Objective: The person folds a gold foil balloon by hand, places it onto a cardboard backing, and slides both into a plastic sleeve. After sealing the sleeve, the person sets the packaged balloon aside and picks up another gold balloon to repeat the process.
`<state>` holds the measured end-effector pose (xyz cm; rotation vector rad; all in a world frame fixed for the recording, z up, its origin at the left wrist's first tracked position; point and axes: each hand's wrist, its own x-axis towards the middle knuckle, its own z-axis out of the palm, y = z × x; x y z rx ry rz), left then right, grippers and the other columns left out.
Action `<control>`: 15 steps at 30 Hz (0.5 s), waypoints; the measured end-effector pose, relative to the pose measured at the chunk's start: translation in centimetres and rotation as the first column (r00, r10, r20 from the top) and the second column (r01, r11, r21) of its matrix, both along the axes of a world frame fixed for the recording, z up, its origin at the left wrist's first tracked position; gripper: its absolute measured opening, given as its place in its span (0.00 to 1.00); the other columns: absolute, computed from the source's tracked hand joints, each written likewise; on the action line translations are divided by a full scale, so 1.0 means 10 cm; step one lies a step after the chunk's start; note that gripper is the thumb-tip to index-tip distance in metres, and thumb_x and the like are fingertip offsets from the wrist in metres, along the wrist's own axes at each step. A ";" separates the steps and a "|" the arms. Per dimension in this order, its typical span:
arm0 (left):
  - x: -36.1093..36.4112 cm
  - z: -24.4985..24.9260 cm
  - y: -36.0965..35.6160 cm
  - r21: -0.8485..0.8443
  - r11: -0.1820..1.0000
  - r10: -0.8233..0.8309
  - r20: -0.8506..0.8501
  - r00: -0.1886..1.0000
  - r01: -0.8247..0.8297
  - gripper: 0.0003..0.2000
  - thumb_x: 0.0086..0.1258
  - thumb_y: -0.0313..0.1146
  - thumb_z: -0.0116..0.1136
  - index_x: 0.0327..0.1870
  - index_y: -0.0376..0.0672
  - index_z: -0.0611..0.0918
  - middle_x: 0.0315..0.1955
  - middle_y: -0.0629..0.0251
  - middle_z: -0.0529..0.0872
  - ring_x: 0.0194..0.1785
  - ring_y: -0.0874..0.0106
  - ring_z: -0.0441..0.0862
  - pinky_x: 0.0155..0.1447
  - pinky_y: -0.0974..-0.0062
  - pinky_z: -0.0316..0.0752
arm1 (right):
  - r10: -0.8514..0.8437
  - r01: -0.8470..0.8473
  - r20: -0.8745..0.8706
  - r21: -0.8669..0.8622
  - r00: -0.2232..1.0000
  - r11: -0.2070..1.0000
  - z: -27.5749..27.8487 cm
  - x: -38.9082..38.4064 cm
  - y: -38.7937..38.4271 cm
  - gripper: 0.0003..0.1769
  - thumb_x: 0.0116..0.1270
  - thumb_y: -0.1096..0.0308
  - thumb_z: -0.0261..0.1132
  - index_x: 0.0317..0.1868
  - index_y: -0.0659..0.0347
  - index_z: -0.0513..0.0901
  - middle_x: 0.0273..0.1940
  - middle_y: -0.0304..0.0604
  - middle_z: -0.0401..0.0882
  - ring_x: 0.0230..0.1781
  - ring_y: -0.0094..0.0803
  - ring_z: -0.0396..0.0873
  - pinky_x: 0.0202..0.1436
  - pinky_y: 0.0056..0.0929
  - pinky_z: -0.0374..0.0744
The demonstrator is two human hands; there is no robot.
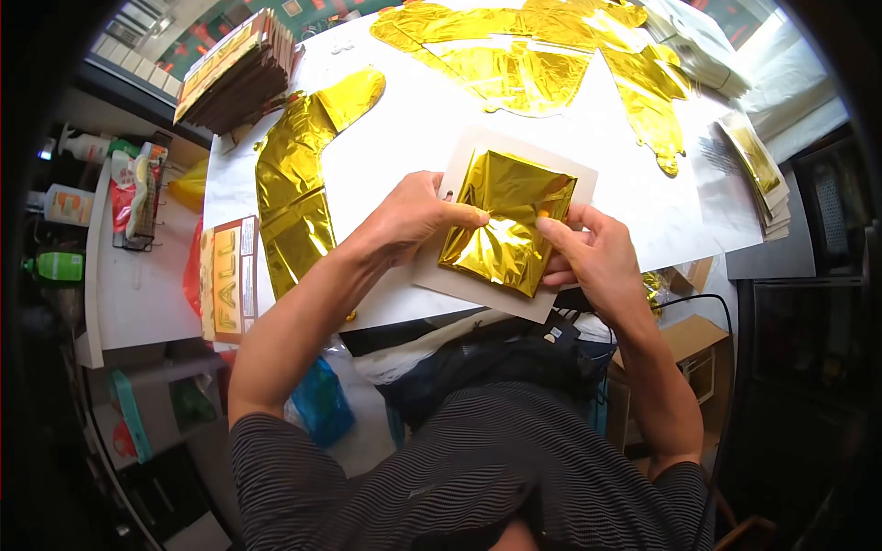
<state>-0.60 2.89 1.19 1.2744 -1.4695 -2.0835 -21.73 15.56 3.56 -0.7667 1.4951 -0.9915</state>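
A folded packet of shiny gold foil (510, 225) lies on a pale square card (588, 179), held above the front edge of the white table. My left hand (418, 216) grips the card and foil from the left, its thumb pressed on the foil. From the right, my right hand (593, 248) pinches the foil and card, thumb on top and fingers at the edge, partly underneath. Left of my hands lies a long bent piece of gold foil (299, 184). Larger flat gold foil shapes (514, 69) spread over the far side of the table.
A tall stack of printed cards (234, 73) stands at the far left corner of the table (377, 138). One printed card (228, 280) lies at the near left. At the right edge sit stacked cards with gold foil (758, 174). A cardboard box (694, 358) is below.
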 end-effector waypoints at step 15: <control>-0.05 0.07 0.09 -0.187 0.978 -0.081 0.083 0.993 0.095 0.23 0.62 0.26 0.76 0.57 0.26 0.84 0.46 0.55 0.91 0.45 0.71 0.89 0.54 0.72 0.84 | -0.271 -0.397 -0.780 -0.544 0.565 0.739 -0.12 -0.23 -0.26 0.14 0.68 0.74 0.73 0.54 0.64 0.90 0.59 0.49 0.86 0.62 0.46 0.81 0.67 0.38 0.79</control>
